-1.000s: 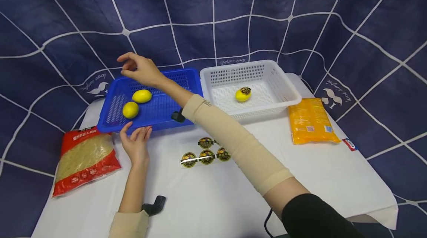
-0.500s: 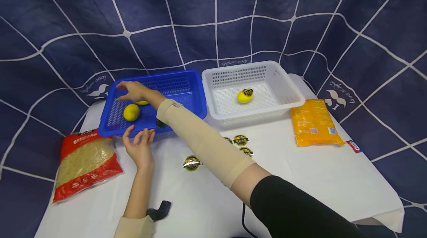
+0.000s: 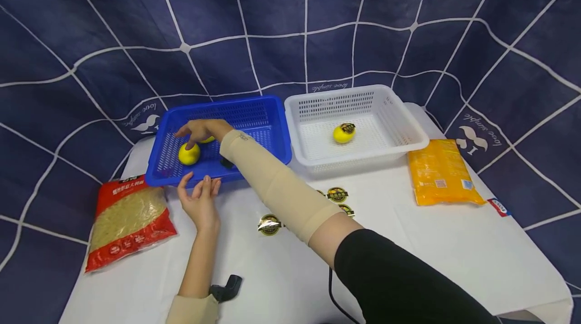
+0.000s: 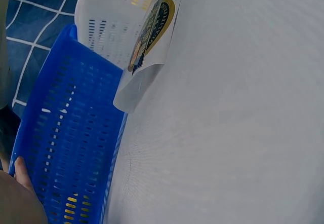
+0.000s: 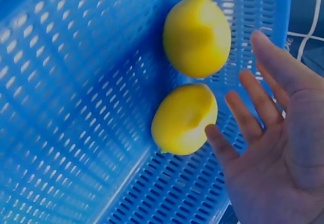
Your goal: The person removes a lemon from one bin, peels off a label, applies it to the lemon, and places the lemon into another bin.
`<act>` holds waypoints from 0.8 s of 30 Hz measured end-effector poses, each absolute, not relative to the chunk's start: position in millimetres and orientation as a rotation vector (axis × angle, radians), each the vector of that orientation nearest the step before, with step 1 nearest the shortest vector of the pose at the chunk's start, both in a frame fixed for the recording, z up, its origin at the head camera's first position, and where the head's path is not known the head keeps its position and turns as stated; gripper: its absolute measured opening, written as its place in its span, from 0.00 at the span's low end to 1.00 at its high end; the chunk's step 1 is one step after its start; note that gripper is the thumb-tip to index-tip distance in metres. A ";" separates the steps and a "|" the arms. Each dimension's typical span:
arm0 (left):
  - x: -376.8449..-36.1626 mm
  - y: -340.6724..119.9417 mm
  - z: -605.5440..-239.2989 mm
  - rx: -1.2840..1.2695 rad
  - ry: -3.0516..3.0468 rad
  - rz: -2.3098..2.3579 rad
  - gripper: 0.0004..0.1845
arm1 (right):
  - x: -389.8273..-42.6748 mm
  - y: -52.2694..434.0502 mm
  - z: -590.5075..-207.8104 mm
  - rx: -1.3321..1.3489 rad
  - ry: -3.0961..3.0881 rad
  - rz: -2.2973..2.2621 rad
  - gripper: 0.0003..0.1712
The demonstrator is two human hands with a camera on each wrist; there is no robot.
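In the head view my right hand (image 3: 201, 131) reaches down into the blue basket (image 3: 254, 160), over two yellow lemons. Its fingers are spread and grip nothing. The nearer lemon (image 3: 189, 154) lies just below the fingers; the farther lemon (image 3: 208, 139) is mostly covered by the hand. Both lemons show whole in the right wrist view, with the little finger close to one lemon (image 5: 185, 118); contact is unclear. My left hand (image 3: 201, 209) rests its relaxed fingers at the basket's near rim. In the left wrist view, a fingertip (image 4: 23, 172) lies against the basket wall.
Right of the blue basket stands a white basket (image 3: 313, 161) holding a lemon (image 3: 343, 133) with a dark label. Round stickers (image 3: 270, 224) on a clear sheet lie partly under my right forearm. A red pasta bag (image 3: 131, 218) lies left, an orange packet (image 3: 442, 172) right.
My right hand has come down from above the basket's back to the lemons, covering the farther one. My left hand stays at the near rim. The whole view has shifted slightly.
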State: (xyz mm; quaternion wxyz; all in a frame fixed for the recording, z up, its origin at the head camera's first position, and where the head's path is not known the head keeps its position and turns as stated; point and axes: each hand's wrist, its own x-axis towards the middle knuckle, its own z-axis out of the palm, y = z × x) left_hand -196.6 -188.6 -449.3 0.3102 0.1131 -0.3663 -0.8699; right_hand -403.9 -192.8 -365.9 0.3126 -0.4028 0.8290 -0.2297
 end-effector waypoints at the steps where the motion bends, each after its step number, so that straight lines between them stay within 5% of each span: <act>1: -195.7 -187.5 -450.4 0.307 -0.971 -2.298 0.22 | -404.7 -192.6 -368.2 -1.063 2.180 -0.584 0.34; 24: -194.0 -191.9 -450.6 0.290 -0.883 -2.358 0.24 | -394.7 -193.9 -387.1 -1.038 2.053 -0.591 0.32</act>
